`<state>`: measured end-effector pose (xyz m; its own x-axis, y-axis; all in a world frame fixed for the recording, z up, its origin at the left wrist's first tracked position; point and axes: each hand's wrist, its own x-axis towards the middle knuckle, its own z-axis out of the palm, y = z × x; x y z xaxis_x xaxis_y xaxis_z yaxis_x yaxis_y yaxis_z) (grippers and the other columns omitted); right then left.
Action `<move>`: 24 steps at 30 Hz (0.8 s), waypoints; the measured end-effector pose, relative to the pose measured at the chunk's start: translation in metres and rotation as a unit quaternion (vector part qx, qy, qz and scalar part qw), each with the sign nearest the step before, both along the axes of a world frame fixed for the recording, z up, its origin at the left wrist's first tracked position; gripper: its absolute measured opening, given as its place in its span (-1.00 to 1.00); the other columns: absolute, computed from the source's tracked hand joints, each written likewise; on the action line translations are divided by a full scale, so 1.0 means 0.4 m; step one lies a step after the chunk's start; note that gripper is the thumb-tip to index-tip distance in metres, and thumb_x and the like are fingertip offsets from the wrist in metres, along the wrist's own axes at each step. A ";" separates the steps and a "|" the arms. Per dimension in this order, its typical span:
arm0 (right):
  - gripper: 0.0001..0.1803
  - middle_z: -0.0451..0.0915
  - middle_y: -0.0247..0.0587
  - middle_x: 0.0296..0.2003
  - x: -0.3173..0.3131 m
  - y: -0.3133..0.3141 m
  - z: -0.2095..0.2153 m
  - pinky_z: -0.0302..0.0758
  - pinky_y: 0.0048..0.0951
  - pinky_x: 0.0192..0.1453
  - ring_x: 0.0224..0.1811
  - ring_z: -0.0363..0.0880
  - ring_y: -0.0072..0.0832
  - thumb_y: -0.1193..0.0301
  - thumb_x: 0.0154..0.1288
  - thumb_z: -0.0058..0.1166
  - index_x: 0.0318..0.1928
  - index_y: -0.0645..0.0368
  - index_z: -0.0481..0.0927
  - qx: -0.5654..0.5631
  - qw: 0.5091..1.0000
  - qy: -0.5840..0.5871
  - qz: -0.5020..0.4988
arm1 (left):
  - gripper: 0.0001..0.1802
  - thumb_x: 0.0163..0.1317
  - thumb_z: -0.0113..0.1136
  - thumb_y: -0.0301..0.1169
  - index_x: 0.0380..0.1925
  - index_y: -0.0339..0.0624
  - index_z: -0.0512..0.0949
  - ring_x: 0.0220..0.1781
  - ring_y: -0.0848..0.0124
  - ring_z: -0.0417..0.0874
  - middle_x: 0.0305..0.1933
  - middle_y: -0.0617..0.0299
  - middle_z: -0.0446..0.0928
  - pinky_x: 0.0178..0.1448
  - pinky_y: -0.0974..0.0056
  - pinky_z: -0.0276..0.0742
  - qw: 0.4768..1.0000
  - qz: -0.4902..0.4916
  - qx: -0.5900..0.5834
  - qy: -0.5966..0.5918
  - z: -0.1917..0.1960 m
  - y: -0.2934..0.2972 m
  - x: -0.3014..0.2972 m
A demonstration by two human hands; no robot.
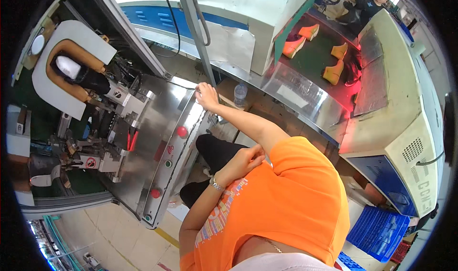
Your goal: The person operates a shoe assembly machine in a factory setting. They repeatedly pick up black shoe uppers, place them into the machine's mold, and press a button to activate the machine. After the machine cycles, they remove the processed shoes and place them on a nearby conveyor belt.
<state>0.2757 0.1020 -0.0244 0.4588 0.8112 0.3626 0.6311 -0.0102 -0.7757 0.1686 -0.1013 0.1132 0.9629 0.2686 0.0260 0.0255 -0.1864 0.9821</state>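
My right hand (206,96) is at the upper corner of the metal control panel (162,175), its fingers bent over the edge. In front of my orange shirt (291,199), my left hand (248,159) is held with the fingers curled in; whether anything is inside them is hidden. Red push buttons (182,132) and green ones (168,164) line the panel. Beyond it, the machine holds a black shoe-shaped piece with a white top (68,67) inside a U-shaped brown pad (71,45). Red-handled pliers (132,139) lie by the clamps.
Wedge-shaped shoe pieces (333,72) sit under red light on the green belt (317,56) of a neighbouring machine. A metal post (195,27) stands between the machines. There is a plastic bottle (240,94) below, stacked blue crates (379,233) at lower right, and another person (367,8) far off.
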 end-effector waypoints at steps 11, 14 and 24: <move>-0.75 0.49 -0.22 -0.34 0.548 -0.359 -0.207 0.36 -0.47 -0.07 -0.22 0.44 -0.44 0.65 -0.05 -0.17 -0.31 0.21 0.49 0.160 0.941 0.070 -0.291 | -0.86 0.27 -0.10 -0.33 -0.32 -0.11 0.41 -0.50 0.56 0.19 -0.51 0.38 0.26 -0.35 0.43 0.21 0.710 0.463 -0.524 -0.086 -0.277 0.088 -0.516; -0.71 0.48 -0.13 -0.25 0.786 -0.465 -0.193 0.34 -0.38 0.00 -0.13 0.44 -0.35 0.64 -0.08 -0.14 -0.26 0.22 0.49 0.110 0.830 0.242 -0.490 | -0.49 0.11 0.07 0.01 -0.12 -0.15 0.36 -0.17 0.41 0.42 -0.27 0.25 0.42 -0.10 0.32 0.34 0.523 0.522 -0.657 -0.149 -0.270 -0.018 -0.635; -0.46 0.36 0.06 -0.02 1.179 -0.681 -0.113 0.31 -0.11 0.08 0.04 0.34 -0.06 0.40 -0.15 0.08 -0.06 0.32 0.37 -0.072 0.577 0.229 -0.781 | -0.44 0.12 0.07 -0.04 -0.13 -0.34 0.29 -0.05 0.12 0.46 -0.15 -0.02 0.45 0.15 0.04 0.36 0.344 0.734 -0.538 -0.231 -0.431 -0.102 -1.016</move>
